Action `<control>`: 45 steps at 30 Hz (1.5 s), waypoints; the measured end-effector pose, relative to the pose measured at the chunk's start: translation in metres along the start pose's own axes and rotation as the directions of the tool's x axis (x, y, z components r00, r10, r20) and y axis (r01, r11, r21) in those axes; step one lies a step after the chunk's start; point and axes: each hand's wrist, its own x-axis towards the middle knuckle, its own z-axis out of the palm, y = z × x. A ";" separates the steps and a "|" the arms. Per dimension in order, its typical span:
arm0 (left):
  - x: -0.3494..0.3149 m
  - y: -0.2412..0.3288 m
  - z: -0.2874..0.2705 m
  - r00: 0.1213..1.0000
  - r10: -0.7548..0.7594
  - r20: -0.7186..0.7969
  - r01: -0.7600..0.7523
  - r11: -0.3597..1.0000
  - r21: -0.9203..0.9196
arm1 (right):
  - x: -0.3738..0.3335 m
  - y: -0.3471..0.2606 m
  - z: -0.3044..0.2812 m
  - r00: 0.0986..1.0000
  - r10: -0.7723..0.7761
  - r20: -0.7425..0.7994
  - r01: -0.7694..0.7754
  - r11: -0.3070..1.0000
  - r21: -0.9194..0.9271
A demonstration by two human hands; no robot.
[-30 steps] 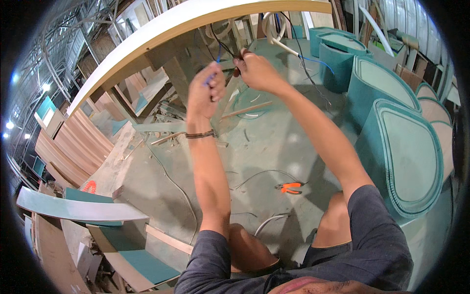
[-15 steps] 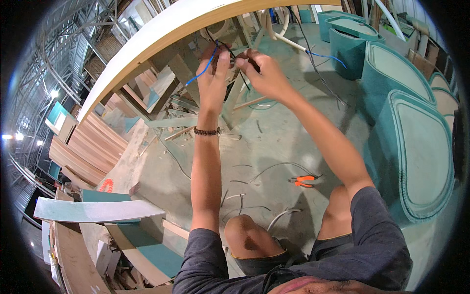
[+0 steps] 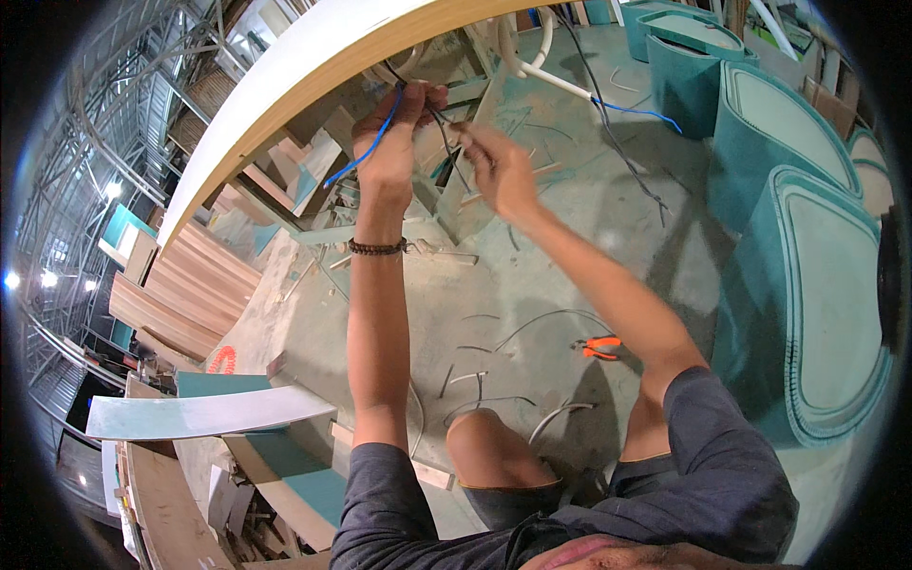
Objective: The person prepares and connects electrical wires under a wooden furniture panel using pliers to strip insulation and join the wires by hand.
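Black wire: I see it emerging from under the left fingertips and slanting down past the right fingertips, in the space between the hands.
Blue wire: this one drapes across the thumb side of the left hand, its loose end hanging beyond the wrist side.
Left hand: raised under the curved panel, this hand has its fingers curled and clamped on the black wire.
Right hand: thumb and forefinger of this hand are brought close together right beside the black wire (motion blur spoils my feed here, so I cannot tell whether they pinch it).
Orange-handled pliers: they lie on the concrete floor, near cut bits of cable, well apart from both hands.
Change: against half a second ago, the right hand sits lower relative to the left; a second ago I saw blue bunched at the left fist, and now that wire trails free.
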 end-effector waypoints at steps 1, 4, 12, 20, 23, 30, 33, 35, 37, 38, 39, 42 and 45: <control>0.000 -0.001 -0.002 1.000 -0.015 0.022 0.015 1.000 -0.004 | -0.011 -0.008 0.008 0.998 0.042 0.036 -0.043 0.999 0.009; 0.001 0.000 -0.014 0.993 -0.076 0.086 0.076 0.997 -0.005 | -0.046 -0.039 0.027 0.978 0.159 0.136 -0.171 0.981 0.089; 0.007 -0.001 -0.017 0.974 -0.112 0.195 0.113 0.994 0.009 | -0.058 -0.125 0.010 0.719 0.403 0.566 -0.695 0.399 0.598; 0.006 -0.017 -0.031 0.892 -0.133 0.433 0.316 0.868 -0.383 | -0.020 -0.149 -0.053 0.550 0.518 0.655 -0.806 0.535 0.254; -0.005 -0.016 -0.033 0.908 -0.181 0.378 0.333 0.861 -0.385 | -0.014 -0.125 -0.066 0.726 0.350 0.592 -0.442 0.897 0.010; -0.013 0.007 -0.030 0.910 -0.299 0.286 0.328 0.943 -0.058 | -0.023 -0.071 -0.075 0.899 0.073 0.433 0.100 0.927 -0.363; -0.019 0.014 -0.019 0.951 -0.264 0.160 0.249 0.963 0.107 | -0.023 -0.060 -0.069 0.896 0.105 0.432 0.142 0.853 -0.502; -0.024 0.017 -0.005 0.982 -0.174 0.069 0.153 0.957 0.246 | -0.023 -0.050 -0.064 0.924 -0.123 0.363 0.311 0.794 -0.523; -0.029 0.018 0.000 0.992 -0.122 0.010 0.112 0.937 0.330 | -0.024 -0.055 -0.061 0.923 -0.271 0.275 0.381 0.749 -0.542; -0.032 0.018 -0.002 0.992 -0.124 -0.013 0.121 0.931 0.345 | -0.025 -0.074 -0.060 0.928 -0.301 0.222 0.374 0.751 -0.544; -0.034 0.018 -0.005 0.992 -0.125 -0.035 0.129 0.925 0.358 | -0.026 -0.087 -0.056 0.929 -0.329 0.167 0.365 0.754 -0.546; -0.031 0.015 0.003 0.993 -0.083 -0.080 0.106 0.927 0.360 | -0.025 -0.106 -0.044 0.948 -0.292 0.126 0.316 0.816 -0.484; -0.032 0.016 0.008 0.996 -0.017 -0.086 0.055 0.881 0.471 | -0.022 -0.103 -0.031 0.961 -0.257 0.104 0.271 0.792 -0.547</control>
